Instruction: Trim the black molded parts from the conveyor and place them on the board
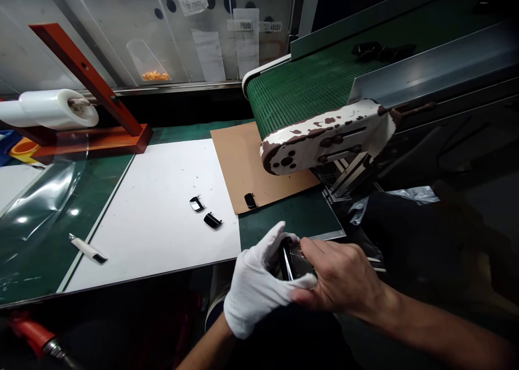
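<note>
Workbench (292, 216), part (287, 261) between left hand (255, 289), right hand (344, 275)

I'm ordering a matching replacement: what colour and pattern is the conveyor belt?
The conveyor belt is green fine-grid mesh, clearest in the head view.

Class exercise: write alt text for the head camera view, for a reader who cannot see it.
A white-gloved left hand and a bare right hand hold a glossy black part. A similar part and another lie on a white sheet, a third on brown card, beside a green conveyor belt.
</note>
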### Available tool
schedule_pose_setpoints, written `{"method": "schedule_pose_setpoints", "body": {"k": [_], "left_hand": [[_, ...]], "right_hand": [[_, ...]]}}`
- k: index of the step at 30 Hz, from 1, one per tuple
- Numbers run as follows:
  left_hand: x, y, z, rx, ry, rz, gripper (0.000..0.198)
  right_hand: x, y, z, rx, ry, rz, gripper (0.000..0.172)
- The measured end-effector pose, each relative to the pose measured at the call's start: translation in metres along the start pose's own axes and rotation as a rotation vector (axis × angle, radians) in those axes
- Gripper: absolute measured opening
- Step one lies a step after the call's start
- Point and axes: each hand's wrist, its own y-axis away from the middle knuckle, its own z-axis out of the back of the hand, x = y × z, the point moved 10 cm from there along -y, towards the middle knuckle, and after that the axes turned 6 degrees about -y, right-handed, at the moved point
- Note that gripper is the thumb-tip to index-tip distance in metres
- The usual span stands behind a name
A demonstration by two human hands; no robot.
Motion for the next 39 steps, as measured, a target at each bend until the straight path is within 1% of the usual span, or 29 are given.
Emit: {"method": "schedule_pose_setpoints", "body": {"k": [5,11,23,26,29,31,33,35,37,39], "left_hand": [[0.001,-0.001,0.002,-0.029,-0.019,0.022,0.074],[0.004,-0.001,0.001,-0.011,0.02,-0.001,0.071],[0.005,-0.001,0.001,-0.02,0.023,0.017,0.07],[0.004,-0.001,0.001,-0.019,0.012,0.014,0.069],[0.007,-0.002,0.001,-0.03,0.039,0.047,0.065],[0.009,-0.001,0.001,-0.037,0.081,0.06,0.069],[0.006,0.0,0.001,-0.027,0.154,0.02,0.076],[0.0,0.002,0.002,-0.019,0.24,-0.06,0.081],[-0.007,0.005,0.004,-0.003,0.33,-0.141,0.084],[-0.013,0.008,0.005,0.019,0.401,-0.211,0.085]], "right_hand": [[-0.001,-0.001,-0.002,-0.002,0.004,0.015,0.081],[0.0,-0.001,-0.002,-0.021,0.008,0.036,0.078],[0.005,-0.001,0.0,-0.053,0.064,0.093,0.076],[0.006,-0.001,-0.001,-0.049,0.059,0.122,0.073],[0.008,-0.002,-0.001,-0.049,0.033,0.141,0.069],[0.008,-0.003,0.003,-0.082,-0.014,0.125,0.071],[0.008,-0.004,0.009,-0.137,-0.071,0.095,0.074],[0.009,-0.004,0.016,-0.181,-0.118,0.07,0.073],[0.01,-0.003,0.021,-0.185,-0.188,0.05,0.072],[0.007,-0.002,0.023,-0.165,-0.318,0.011,0.076]]}}
